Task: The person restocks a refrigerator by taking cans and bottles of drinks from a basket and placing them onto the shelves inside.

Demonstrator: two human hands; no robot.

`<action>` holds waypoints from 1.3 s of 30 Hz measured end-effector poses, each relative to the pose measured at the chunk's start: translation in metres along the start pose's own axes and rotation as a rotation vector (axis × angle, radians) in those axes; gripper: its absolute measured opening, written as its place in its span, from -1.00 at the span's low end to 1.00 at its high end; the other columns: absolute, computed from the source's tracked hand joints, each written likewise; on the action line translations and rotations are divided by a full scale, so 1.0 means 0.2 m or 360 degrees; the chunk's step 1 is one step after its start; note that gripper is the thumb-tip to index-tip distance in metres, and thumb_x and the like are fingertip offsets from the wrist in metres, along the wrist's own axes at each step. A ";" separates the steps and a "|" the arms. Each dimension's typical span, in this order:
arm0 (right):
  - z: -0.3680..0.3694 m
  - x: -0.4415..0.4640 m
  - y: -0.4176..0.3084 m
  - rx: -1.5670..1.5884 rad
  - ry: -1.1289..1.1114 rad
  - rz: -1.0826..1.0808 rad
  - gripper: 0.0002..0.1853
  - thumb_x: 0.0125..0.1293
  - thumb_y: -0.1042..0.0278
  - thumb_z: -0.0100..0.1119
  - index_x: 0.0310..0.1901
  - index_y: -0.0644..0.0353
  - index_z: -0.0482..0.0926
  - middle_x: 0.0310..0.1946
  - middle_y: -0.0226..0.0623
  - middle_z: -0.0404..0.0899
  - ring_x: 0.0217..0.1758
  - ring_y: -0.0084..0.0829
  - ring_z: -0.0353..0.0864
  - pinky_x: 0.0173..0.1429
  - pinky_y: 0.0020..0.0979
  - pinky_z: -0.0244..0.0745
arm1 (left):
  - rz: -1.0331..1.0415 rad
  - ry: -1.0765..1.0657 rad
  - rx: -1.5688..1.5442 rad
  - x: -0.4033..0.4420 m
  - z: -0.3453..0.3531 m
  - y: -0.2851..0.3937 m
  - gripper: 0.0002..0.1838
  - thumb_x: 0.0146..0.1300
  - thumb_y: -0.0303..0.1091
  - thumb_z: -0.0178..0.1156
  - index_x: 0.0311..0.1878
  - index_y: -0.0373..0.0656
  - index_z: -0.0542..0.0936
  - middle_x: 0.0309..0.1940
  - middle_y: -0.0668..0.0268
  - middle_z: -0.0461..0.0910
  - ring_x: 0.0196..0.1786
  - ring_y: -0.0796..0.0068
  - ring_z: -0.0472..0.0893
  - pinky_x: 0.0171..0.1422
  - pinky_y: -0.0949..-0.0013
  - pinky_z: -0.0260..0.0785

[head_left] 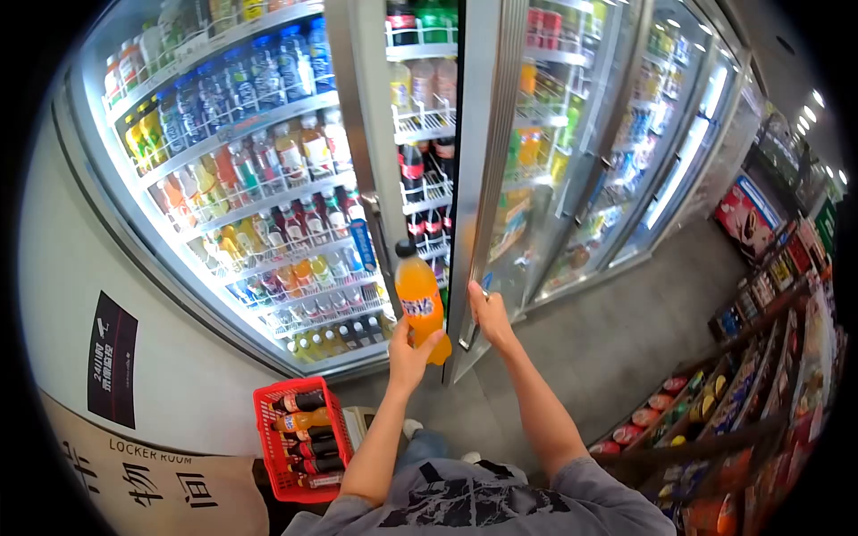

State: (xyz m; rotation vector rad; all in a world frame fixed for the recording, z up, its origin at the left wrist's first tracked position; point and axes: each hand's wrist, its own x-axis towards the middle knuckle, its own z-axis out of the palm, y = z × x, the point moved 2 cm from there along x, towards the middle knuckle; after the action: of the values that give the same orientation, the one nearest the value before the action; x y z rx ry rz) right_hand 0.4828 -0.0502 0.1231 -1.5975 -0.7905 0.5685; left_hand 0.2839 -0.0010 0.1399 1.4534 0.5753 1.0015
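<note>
My left hand (412, 359) is wrapped round the lower part of an orange soda bottle (416, 290) with a black cap, held upright with a slight tilt. At the edge of a glass cooler door (487, 196), my right hand (487, 311) grips the door handle (470, 326). That door stands open, and shelves of dark and other drinks (413, 170) show behind its edge. Down at the left, a red basket (261, 415) holds several dark bottles and an orange bottle (302, 420).
Another cooler section (241, 152) full of bottles is at the left, and more glass doors (626, 152) run to the right. Stocked snack shelves (742, 384) stand at the lower right. Grey floor (554, 366) lies between. A white wall (170, 330) carries a black sign (113, 362).
</note>
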 end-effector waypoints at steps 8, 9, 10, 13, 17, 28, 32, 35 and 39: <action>-0.59 -0.50 0.05 -0.0025 0.0540 -0.0011 -0.31 0.42 -0.17 0.03 -0.60 0.42 0.37 -0.75 -0.37 0.10 -0.58 -0.61 0.17 -0.50 -0.27 0.16 | -0.0105 -0.0167 -0.0084 -0.24 0.48 -0.07 -0.48 0.21 -0.35 0.39 0.20 -0.29 0.46 0.00 0.20 0.59 -0.02 0.42 0.63 0.02 0.39 0.52; -0.67 -0.54 0.06 -0.0098 0.0647 -0.0055 -0.31 0.41 -0.15 0.04 -0.60 0.43 0.37 -0.75 -0.34 0.07 -0.59 -0.61 0.16 -0.50 -0.26 0.16 | -0.0125 -0.0216 -0.0061 -0.25 0.54 -0.05 -0.47 0.21 -0.35 0.39 0.20 -0.29 0.46 0.00 0.20 0.59 -0.02 0.42 0.63 0.00 0.39 0.53; -0.74 -0.57 0.09 -0.0121 0.0721 0.0000 -0.37 0.38 -0.05 0.07 -0.61 0.44 0.37 -0.75 -0.27 0.06 -0.61 -0.59 0.16 -0.51 -0.24 0.15 | -0.0164 -0.0272 -0.0095 -0.27 0.60 -0.04 -0.46 0.21 -0.36 0.39 0.22 -0.28 0.46 0.01 0.19 0.59 -0.01 0.43 0.63 -0.03 0.40 0.54; -0.93 -0.69 0.06 -0.0194 0.1026 -0.0113 -0.43 0.35 0.04 0.07 -0.63 0.43 0.35 -0.77 -0.25 0.09 -0.63 -0.56 0.18 -0.50 -0.23 0.16 | -0.0205 -0.0419 -0.0153 -0.33 0.79 0.03 -0.45 0.21 -0.37 0.39 0.24 -0.27 0.45 0.02 0.20 0.59 -0.01 0.45 0.63 -0.02 0.40 0.54; -1.19 -0.79 0.07 -0.0221 0.1270 -0.0233 -0.51 0.34 0.18 -0.01 -0.64 0.42 0.33 -0.78 -0.18 0.14 -0.67 -0.46 0.16 -0.50 -0.21 0.16 | -0.0027 -0.0643 -0.0234 -0.37 1.05 -0.01 -0.45 0.21 -0.38 0.39 0.25 -0.25 0.45 0.04 0.23 0.58 0.04 0.43 0.61 0.08 0.37 0.50; -1.84 -0.98 0.13 -0.0665 0.2188 -0.0326 -0.65 0.34 0.12 0.25 -0.38 0.23 0.41 -0.52 -0.33 0.45 -0.49 -0.40 0.41 -0.28 -0.32 0.42 | -0.0149 -0.0942 -0.0268 -0.42 1.52 0.02 -0.53 0.20 -0.33 0.41 0.13 -0.28 0.52 -0.05 0.24 0.60 -0.07 0.45 0.62 -0.04 0.36 0.51; -1.78 -1.08 0.09 -0.0494 0.2324 -0.0394 -0.68 0.37 0.21 0.19 -0.44 0.23 0.40 -0.62 -0.35 0.34 -0.54 -0.47 0.35 -0.41 -0.36 0.28 | -0.0025 -0.0863 -0.0160 -0.38 1.57 -0.02 -0.54 0.21 -0.31 0.40 0.12 -0.27 0.52 -0.09 0.24 0.61 -0.12 0.46 0.63 -0.07 0.39 0.51; -1.54 -1.04 0.21 -0.0604 0.2046 -0.0628 -0.78 0.38 0.31 0.12 -0.40 0.24 0.47 -0.62 -0.32 0.39 -0.56 -0.47 0.37 -0.43 -0.38 0.30 | -0.0048 -0.0870 -0.0266 -0.33 1.57 -0.10 -0.53 0.24 -0.28 0.38 0.15 -0.26 0.51 -0.12 0.27 0.60 -0.15 0.50 0.63 -0.10 0.44 0.49; -1.27 -0.77 0.25 -0.0522 0.1495 -0.0570 -0.85 0.38 0.35 0.10 -0.24 0.27 0.55 -0.46 -0.25 0.55 -0.41 -0.46 0.53 -0.26 -0.40 0.46 | -0.0282 -0.0924 -0.0419 -0.14 1.57 -0.17 -0.54 0.29 -0.26 0.34 0.18 -0.26 0.50 -0.11 0.31 0.60 -0.16 0.57 0.60 -0.11 0.49 0.45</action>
State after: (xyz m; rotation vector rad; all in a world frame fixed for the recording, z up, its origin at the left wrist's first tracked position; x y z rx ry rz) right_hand 0.5793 -0.3352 0.1087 -1.7109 -0.4254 -0.5832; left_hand 0.5394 -0.1869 0.1287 1.3448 0.1362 0.4577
